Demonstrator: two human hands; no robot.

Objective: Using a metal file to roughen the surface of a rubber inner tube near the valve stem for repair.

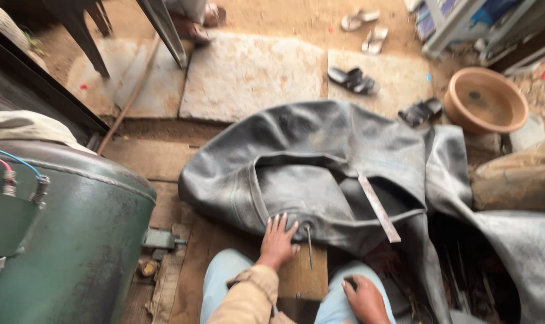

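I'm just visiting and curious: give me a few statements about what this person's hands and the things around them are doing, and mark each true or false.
1. The left hand lies flat, fingers spread, on the grey rubber inner tube. True.
2. The right hand grips the flat metal strip. False: the strip lies on the tube, apart from that hand, which rests by the person's knee.
3. A green metal tank stands to the person's left. True.
4. The brown basin sits on top of the tube. False: it stands on the ground beyond it.
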